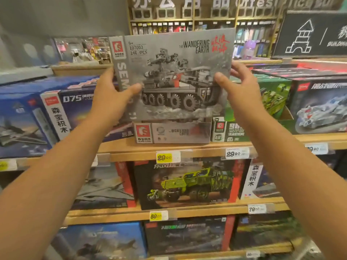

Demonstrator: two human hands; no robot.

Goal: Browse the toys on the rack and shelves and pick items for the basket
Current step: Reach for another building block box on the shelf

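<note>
One grey building-block box [174,76], printed "The Wandering Earth", "107003" and "246 /PCS" with an eight-wheeled armoured vehicle on its front, is held upright in the air in front of the wooden shelves [187,147]. Two hands carry it. The left hand [112,91] grips the box's left edge, thumb laid across the front and fingers hidden behind. The right hand [242,85] grips the right edge the same way, thumb on the front, fingers curled round the back.

Directly below the held box, one matching grey box [172,133] lies flat on the top shelf. Just to its right stands one small green box [230,131]. To the left are two blue boxes [56,113], one marked "075". On the shelf beneath, one box showing a green truck [187,184] faces forward. Five price tags [164,157] are clearly visible on the shelf edges: two yellow, three white.
</note>
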